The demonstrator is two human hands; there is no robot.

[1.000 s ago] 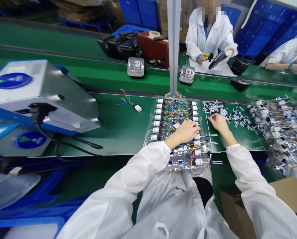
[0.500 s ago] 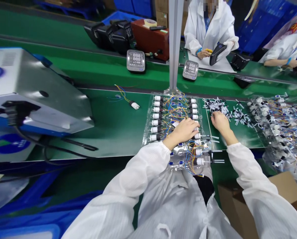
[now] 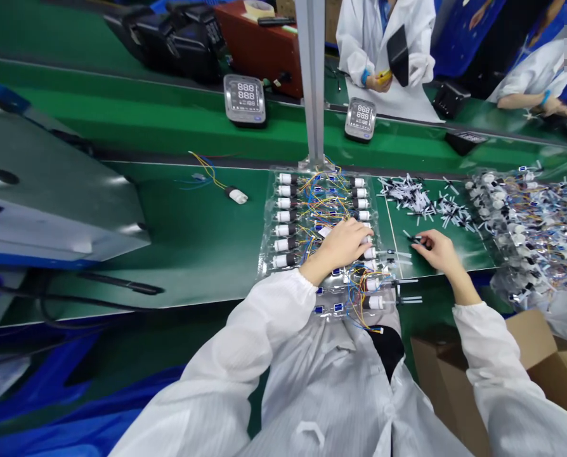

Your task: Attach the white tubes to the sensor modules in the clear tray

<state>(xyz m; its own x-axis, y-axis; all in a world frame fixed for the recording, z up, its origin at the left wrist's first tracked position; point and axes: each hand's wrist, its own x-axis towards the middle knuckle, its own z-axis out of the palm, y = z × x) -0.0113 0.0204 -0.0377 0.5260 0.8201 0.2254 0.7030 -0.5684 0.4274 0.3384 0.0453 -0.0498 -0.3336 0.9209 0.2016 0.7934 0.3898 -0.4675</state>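
My left hand (image 3: pixel 345 242) lies over the right column of small wired motors, its fingers curled onto one white motor that it partly hides. These white-and-black motors (image 3: pixel 283 230) sit in two columns on a clear plastic tray (image 3: pixel 266 244), with blue, yellow and red wires between them. Thin white tubes (image 3: pixel 411 299) stick out to the right from the nearest motors. To the right of the tray, my right hand (image 3: pixel 438 251) pinches a small black connector with white tube ends (image 3: pixel 414 240) just above the green bench. Beyond it lies a pile of similar tube pieces (image 3: pixel 410 195).
A loose motor (image 3: pixel 236 195) with wires lies left of the tray. A metal post (image 3: pixel 316 95) rises behind it. Bagged motors (image 3: pixel 526 222) are heaped at right. A grey machine (image 3: pixel 65 190) stands left. Across the bench, a co-worker (image 3: pixel 383 44) holds a black device.
My right hand has come back from the tube pile toward me and now has a tube piece between its fingers. My left hand stays on the motors. The view has shifted slightly.
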